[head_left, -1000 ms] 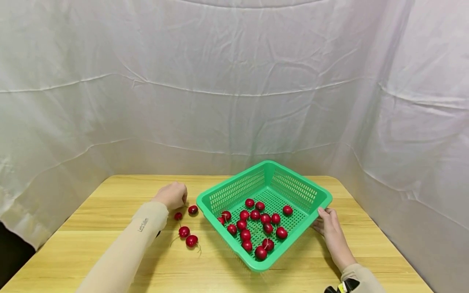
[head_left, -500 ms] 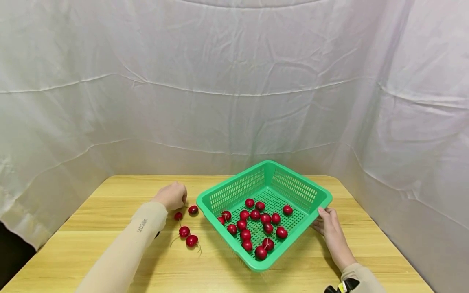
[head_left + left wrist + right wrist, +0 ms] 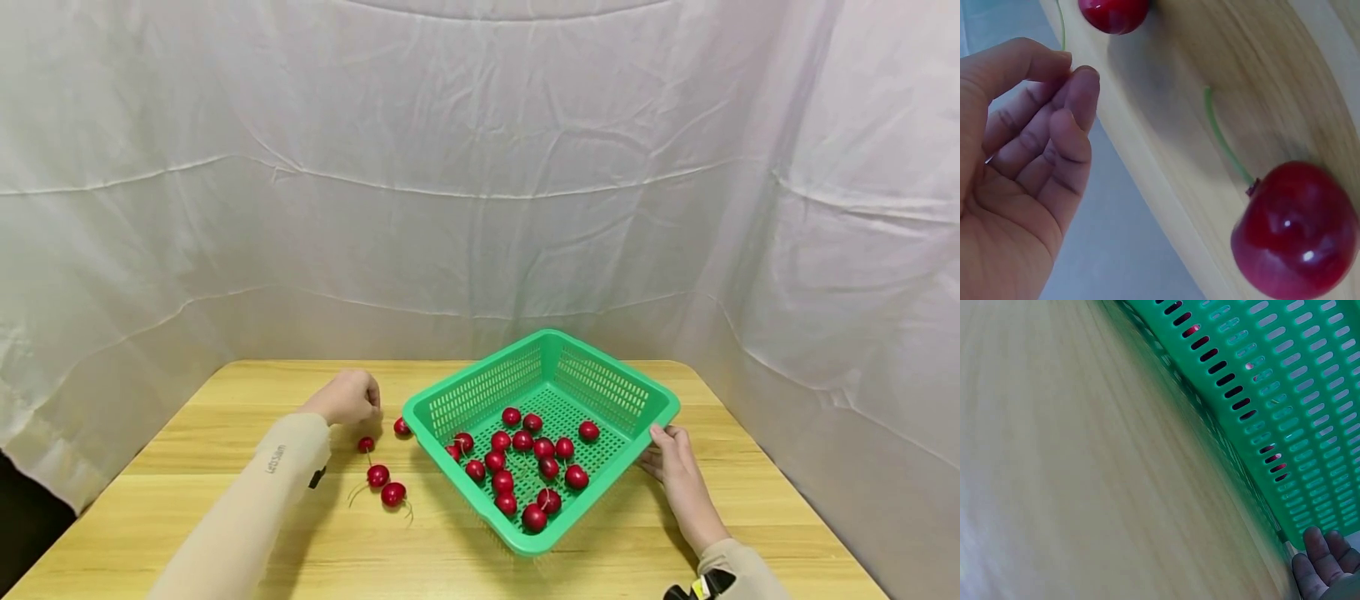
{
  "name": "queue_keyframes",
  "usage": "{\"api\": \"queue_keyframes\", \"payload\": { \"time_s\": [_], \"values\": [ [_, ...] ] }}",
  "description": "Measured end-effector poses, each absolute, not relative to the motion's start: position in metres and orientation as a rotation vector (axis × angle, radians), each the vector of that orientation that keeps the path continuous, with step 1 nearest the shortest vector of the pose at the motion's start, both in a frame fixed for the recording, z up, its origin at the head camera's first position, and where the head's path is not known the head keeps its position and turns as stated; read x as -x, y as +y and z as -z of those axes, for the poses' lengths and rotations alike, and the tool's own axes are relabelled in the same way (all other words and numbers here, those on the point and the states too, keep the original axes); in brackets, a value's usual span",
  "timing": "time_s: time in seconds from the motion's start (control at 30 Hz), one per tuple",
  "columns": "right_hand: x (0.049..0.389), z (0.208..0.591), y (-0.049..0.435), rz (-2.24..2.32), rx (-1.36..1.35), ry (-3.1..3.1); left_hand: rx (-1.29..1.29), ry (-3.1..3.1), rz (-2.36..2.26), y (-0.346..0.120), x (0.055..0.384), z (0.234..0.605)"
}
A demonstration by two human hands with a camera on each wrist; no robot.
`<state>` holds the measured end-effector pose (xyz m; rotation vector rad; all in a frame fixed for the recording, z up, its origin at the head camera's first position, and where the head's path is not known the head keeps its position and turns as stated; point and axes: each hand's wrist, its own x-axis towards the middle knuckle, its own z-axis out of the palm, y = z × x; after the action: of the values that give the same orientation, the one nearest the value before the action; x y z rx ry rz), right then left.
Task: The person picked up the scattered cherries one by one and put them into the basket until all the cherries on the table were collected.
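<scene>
A green plastic basket (image 3: 480,371) with slotted walls holds several red cherries (image 3: 522,440). My right hand (image 3: 678,475) holds it on the right side, thumb at the rim. In the right wrist view, fingers (image 3: 1317,549) reach the basket's slotted wall (image 3: 1254,394). On the table left of the basket, my left hand (image 3: 345,398) has its thumb and index fingertips together at a thin green stem (image 3: 1062,28). One cherry (image 3: 402,427) lies beside the basket, partly hidden by its rim. Nearer cherries are a small one (image 3: 366,444), a second (image 3: 378,476) and a third (image 3: 393,495).
The wooden table (image 3: 622,575) has its far edge close to a white cloth backdrop (image 3: 480,250), which also hangs at both sides. A large, close cherry (image 3: 1297,231) with a green stem lies on the wood in the left wrist view.
My left hand has moved slightly left and away from me. The cherry near its fingertips has shifted right toward the basket rim. My right hand and the basket stay put.
</scene>
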<state>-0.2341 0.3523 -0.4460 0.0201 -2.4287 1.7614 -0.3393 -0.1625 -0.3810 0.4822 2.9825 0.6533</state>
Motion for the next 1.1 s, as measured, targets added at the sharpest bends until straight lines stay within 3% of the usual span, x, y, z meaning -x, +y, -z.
{"api": "queue_keyframes", "payload": {
  "time_s": [1.1],
  "values": [
    [0.235, 0.449, 0.352, -1.754, -0.011, -2.397, -0.466, 2.909, -0.932, -0.162, 0.334, 0.367]
  ]
}}
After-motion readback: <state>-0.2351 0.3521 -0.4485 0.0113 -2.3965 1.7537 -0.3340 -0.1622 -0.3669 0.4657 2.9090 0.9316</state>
